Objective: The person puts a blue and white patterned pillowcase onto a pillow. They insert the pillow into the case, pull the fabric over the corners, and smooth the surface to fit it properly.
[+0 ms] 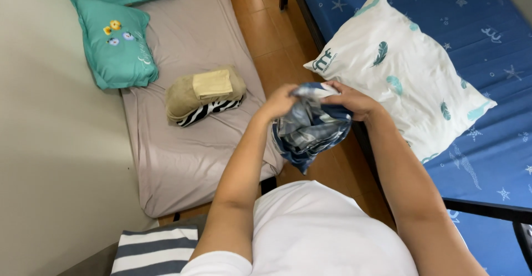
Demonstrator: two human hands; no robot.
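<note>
While you stood in the gap between the two beds, both your hands were closed on the same bundle of blue-and-grey cloth (310, 126), held up in the air in front of your chest. Your left hand (281, 101) gripped the bundle's upper left edge, and your right hand (350, 100) pinched the upper right, with a pale strip of the fabric stretched between them. The fingers (332, 86) of the right hand were curled over that top edge; the left ones were wrapped round the cloth and mostly hidden behind it, so I could not tell how tightly they closed.

The relation that mattered was this: the bulk of the cloth hung straight down from your fingers, its long axis roughly vertical, ending in a loose point below and between your wrists. Both hands sat level with each other and equally near the top edge (neither had the advantage).

The white pillow (402, 74) with feather prints lay just to the right of your right hand, on the blue bed (487, 38). To the left, well apart, sat the folded tan blanket (205, 94) and the teal pillow (116, 40) on the grey mattress (183, 154).
</note>
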